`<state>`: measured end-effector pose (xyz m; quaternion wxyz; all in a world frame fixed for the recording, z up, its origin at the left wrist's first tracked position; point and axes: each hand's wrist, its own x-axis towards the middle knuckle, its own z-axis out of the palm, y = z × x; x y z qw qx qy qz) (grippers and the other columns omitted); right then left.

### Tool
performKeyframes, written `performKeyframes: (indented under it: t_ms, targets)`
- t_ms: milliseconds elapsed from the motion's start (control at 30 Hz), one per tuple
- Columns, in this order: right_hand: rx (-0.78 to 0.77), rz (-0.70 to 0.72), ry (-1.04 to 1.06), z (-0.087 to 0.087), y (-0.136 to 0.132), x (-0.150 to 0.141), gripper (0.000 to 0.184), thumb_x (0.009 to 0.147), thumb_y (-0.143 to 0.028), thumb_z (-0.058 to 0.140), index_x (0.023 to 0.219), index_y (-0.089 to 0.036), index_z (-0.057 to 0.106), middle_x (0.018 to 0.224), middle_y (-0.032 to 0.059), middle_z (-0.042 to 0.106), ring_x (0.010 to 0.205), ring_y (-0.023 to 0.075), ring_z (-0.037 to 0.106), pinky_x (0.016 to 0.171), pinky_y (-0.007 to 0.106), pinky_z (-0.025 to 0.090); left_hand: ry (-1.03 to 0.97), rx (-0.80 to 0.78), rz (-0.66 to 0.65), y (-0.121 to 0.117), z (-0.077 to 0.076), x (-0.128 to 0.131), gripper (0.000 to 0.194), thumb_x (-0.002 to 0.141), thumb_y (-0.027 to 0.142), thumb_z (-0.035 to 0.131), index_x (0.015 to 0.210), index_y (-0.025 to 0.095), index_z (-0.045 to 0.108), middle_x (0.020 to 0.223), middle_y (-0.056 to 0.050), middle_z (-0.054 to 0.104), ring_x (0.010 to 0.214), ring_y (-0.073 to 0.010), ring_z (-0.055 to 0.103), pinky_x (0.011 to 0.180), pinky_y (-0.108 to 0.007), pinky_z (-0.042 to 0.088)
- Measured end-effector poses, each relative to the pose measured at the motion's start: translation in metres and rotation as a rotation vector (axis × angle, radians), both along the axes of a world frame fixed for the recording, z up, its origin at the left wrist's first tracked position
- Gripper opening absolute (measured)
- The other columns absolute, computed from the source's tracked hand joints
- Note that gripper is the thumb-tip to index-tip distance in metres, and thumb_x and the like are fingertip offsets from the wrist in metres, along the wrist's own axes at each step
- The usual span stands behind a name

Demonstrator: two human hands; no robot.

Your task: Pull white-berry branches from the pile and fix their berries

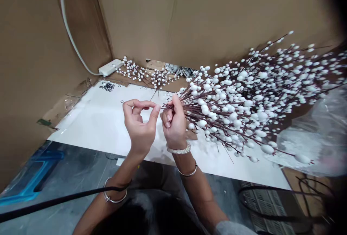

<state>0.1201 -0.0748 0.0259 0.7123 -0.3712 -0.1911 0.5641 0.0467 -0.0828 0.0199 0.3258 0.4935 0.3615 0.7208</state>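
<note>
My right hand [175, 121] is wrapped round the gathered brown stems of a large bunch of artificial white berry branches [225, 94]. The berries fan out to the right, and the stem ends stick out past my thumb on the left. Just left of those ends, my left hand [141, 123] is closed in a pinch, thumb and fingertip close together. Whatever lies between them is too small to make out. Small black rings [107, 86] lie in a heap at the far left of the white sheet [94, 119], with a few loose ones nearby.
Smaller berry sprigs [135, 70] lie at the back beside a white power strip [110, 67] with its cable. Cardboard walls [217, 14] stand behind and left. Clear plastic bags [311, 137] sit at the right. A black cord [67, 199] crosses my left forearm.
</note>
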Motion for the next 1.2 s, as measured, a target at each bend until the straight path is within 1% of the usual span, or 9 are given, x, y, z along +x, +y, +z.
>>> performKeyframes:
  t_ms: [67,167,300,433,600,733,967,1100,1200]
  targets:
    - [0.010,0.012,0.018,0.001,-0.002,0.000,0.034,0.081,-0.049,0.063,0.068,-0.020,0.050,0.034,-0.0127,0.035,0.028,0.0031,0.024,0.031,0.019,0.014,0.043,0.088,0.041,0.001,0.001,0.001,0.039,0.077,0.011,0.073,0.092,0.022,0.038,0.080,0.001,0.064,0.079,-0.0146,0.064,0.085,-0.035,0.048]
    - [0.020,0.046,0.019,0.003,-0.005,-0.001,0.034,0.082,-0.048,0.063,0.067,-0.020,0.050,0.033,-0.0125,0.035,0.027,0.0030,0.025,0.031,0.018,0.014,0.081,0.173,0.070,0.003,0.002,0.001,0.039,0.078,0.007,0.070,0.091,0.023,0.037,0.080,0.002,0.062,0.080,-0.0141,0.065,0.083,-0.034,0.049]
    - [0.040,0.069,0.032,0.003,-0.007,-0.001,0.034,0.083,-0.046,0.062,0.065,-0.019,0.050,0.032,-0.0120,0.035,0.026,0.0030,0.024,0.030,0.017,0.013,0.118,0.201,0.088,0.002,0.002,0.001,0.039,0.078,0.006,0.069,0.091,0.023,0.037,0.081,0.002,0.061,0.081,-0.0139,0.065,0.083,-0.034,0.050]
    - [0.056,0.052,0.053,0.003,-0.006,0.001,0.032,0.083,-0.043,0.061,0.064,-0.019,0.050,0.030,-0.0120,0.034,0.025,0.0028,0.023,0.029,0.016,0.013,0.164,0.155,0.090,-0.003,0.003,0.000,0.038,0.078,0.005,0.069,0.091,0.022,0.037,0.082,0.002,0.062,0.081,-0.0135,0.065,0.084,-0.034,0.050]
    - [0.027,0.004,0.043,0.005,-0.002,0.003,0.034,0.086,-0.044,0.058,0.064,-0.020,0.048,0.030,-0.0123,0.033,0.025,0.0026,0.021,0.029,0.016,0.013,0.201,0.047,0.038,-0.006,0.006,-0.001,0.036,0.079,0.007,0.068,0.092,0.022,0.038,0.083,0.001,0.063,0.082,-0.0136,0.065,0.084,-0.032,0.049]
    - [0.031,-0.011,0.020,0.004,0.001,0.004,0.036,0.087,-0.046,0.056,0.064,-0.020,0.047,0.031,-0.0123,0.032,0.025,0.0027,0.021,0.030,0.017,0.013,0.201,-0.025,0.002,-0.006,0.008,-0.002,0.036,0.079,0.009,0.068,0.092,0.022,0.038,0.083,0.000,0.063,0.083,-0.0147,0.065,0.085,-0.033,0.049]
    - [0.077,-0.052,-0.013,-0.001,0.006,0.003,0.035,0.080,-0.047,0.064,0.064,-0.019,0.049,0.031,-0.0124,0.033,0.027,0.0027,0.023,0.030,0.017,0.013,0.178,-0.114,-0.057,-0.001,0.012,-0.011,0.035,0.079,0.011,0.069,0.093,0.022,0.038,0.081,-0.001,0.064,0.083,-0.0162,0.065,0.087,-0.037,0.048]
    - [0.089,-0.051,-0.019,-0.001,0.009,0.003,0.037,0.076,-0.048,0.068,0.063,-0.019,0.051,0.031,-0.0121,0.034,0.027,0.0025,0.023,0.030,0.016,0.014,0.171,-0.134,-0.090,0.001,0.017,-0.016,0.035,0.078,0.012,0.069,0.092,0.022,0.038,0.081,0.000,0.064,0.082,-0.0157,0.065,0.087,-0.036,0.048]
    - [0.079,-0.047,0.010,0.000,0.010,0.002,0.038,0.073,-0.049,0.071,0.062,-0.019,0.051,0.030,-0.0121,0.034,0.027,0.0022,0.022,0.030,0.016,0.013,0.165,-0.167,-0.109,0.002,0.017,-0.017,0.036,0.078,0.013,0.069,0.092,0.023,0.037,0.080,0.000,0.065,0.082,-0.0158,0.065,0.088,-0.037,0.047]
